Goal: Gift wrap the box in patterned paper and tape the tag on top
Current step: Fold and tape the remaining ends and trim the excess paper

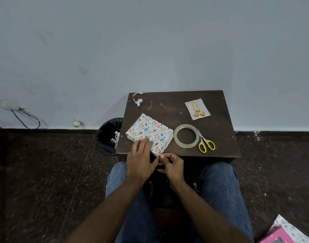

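Grey wall [150,41], dark speckled floor [36,172], wooden table [211,130]

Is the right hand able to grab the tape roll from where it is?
Probably yes: the right hand sits at the box's near corner, and the tape roll lies just beyond with bare table between.

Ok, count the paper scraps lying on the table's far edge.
3. One curled white strip at the table's far left corner, two small slivers just right of it. Tinier bits may be too small to make out.
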Tool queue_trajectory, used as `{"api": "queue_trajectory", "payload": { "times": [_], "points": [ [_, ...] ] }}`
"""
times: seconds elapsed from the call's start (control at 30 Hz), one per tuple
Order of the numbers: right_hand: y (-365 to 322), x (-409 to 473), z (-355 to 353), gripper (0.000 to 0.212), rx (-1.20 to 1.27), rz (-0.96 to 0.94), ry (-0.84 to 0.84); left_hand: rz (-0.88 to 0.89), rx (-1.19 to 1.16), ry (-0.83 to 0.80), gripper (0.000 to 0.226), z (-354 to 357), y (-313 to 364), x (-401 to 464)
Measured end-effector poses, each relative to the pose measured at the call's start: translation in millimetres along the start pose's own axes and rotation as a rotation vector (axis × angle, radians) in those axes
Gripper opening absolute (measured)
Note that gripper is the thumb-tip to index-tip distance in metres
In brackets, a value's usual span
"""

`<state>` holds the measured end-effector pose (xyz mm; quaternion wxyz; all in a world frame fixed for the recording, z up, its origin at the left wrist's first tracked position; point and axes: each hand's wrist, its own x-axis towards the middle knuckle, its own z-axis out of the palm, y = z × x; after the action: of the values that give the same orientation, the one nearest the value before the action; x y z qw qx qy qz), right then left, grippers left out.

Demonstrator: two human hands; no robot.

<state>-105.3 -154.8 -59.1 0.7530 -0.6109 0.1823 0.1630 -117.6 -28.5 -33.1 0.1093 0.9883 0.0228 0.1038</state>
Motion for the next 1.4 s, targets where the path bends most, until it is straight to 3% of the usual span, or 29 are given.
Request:
{"api": "queue_trajectory", "payload": {
  "times": [0.6,0.8,1.17,1.27,1.4],
  "points": [
    [2,-1,7,0.017,0.085,0.080,0.104,0.005,0.018,0.030,0.063,4,-2,0],
    [-1,0,5,0.016,0.244,0.312,0.018,0.001,0.004,0.032,0.062,5,-1,0],
    [-7,1,9,0.010,0.375,0.434,0.001,0.020,-0.044,0.022,0.063,2,-7,1],
    [-8,1,8,0.010,0.350,0.428,0.003,0.020,-0.048,0.013,0.063,1,-6,0],
    [-15,0,4,0.010,0.136,0.346,-0.011,-0.003,-0.096,0.033,0.057,-4,-5,0]
  ]
}}
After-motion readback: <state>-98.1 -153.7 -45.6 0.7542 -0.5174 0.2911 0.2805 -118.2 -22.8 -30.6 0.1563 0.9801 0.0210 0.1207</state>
